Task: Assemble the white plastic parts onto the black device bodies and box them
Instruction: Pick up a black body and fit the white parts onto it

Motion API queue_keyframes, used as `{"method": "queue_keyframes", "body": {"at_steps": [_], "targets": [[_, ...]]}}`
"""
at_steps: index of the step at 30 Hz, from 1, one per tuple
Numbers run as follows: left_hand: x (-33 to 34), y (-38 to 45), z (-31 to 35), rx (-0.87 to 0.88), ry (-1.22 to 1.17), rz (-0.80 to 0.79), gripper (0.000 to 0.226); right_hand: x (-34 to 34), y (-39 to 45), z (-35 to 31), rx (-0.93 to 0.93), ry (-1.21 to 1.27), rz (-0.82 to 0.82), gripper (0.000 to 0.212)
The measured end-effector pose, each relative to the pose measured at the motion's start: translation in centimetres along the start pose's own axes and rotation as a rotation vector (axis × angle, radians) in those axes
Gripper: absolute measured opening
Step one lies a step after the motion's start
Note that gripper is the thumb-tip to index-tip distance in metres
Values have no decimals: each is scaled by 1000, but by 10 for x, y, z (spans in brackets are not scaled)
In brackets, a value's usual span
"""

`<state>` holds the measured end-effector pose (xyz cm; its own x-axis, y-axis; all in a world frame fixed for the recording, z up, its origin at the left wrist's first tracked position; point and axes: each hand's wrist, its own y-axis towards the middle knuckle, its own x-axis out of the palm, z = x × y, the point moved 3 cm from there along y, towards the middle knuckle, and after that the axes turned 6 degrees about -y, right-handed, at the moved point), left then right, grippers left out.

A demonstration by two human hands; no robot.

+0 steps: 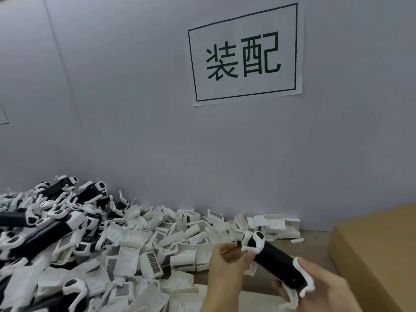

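Your right hand cradles the near end of the black device body, fingers curled under it where a white plastic part wraps that end. Your left hand pinches at the far end, thumb and fingertips closing just beside the white ring piece (already seated there). The body slants between both hands, above the table, with the loose white parts piled left and the cardboard box right.

The cardboard box runs off the right edge, contents unseen.
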<state>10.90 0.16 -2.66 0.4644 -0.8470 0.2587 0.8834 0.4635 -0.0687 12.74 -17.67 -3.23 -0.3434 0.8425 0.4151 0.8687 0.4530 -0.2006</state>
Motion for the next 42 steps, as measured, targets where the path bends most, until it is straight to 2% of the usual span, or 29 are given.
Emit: {"method": "queue_keyframes", "body": {"at_steps": [1, 3, 4, 5, 6, 8, 11, 14, 17, 19, 22, 26, 32, 38, 42], "targets": [[0, 2, -3, -24, -41, 47, 33, 6, 3, 4, -4, -91, 1, 76], [1, 2, -9, -124, -172, 65, 36, 9, 11, 11, -20, -254, -25, 122], [2, 1, -10, -170, -241, 46, 37, 14, 10, 12, -37, -297, -56, 127], [4, -1, -10, -200, -303, 26, 37, 14, 9, 12, -46, -305, -90, 121], [7, -4, -9, -221, -354, 2, 36, 13, 8, 13, -46, -275, -99, 105], [13, -11, -4, -261, -391, -57, 32, 7, 5, 13, -113, -262, -19, 85], [18, -16, -1, -257, -189, -94, 27, 3, 7, 8, -338, -518, 206, 67], [22, -20, 0, -218, -103, -172, 29, 9, 3, 4, -522, -736, 332, 68], [28, -21, -2, -112, -118, -242, 20, 30, -2, 1, -621, -988, 301, 81], [26, -19, -1, -53, -152, -156, 9, 44, 1, 6, -654, -1097, 242, 87], [17, -15, -1, -25, -228, -66, 9, 56, 8, 18, -703, -1148, 248, 88], [18, -18, 3, 57, -160, -145, 6, 54, 14, 23, -591, -1077, 311, 89], [22, -16, -3, 237, 175, -229, 16, 52, 14, 17, -381, -1068, 340, 29], [24, -15, -4, 298, 218, -228, 8, 41, 14, 15, -338, -995, 328, 28], [21, -16, -5, 340, 209, -222, 14, 44, 20, 24, -338, -924, 214, 35]]}}
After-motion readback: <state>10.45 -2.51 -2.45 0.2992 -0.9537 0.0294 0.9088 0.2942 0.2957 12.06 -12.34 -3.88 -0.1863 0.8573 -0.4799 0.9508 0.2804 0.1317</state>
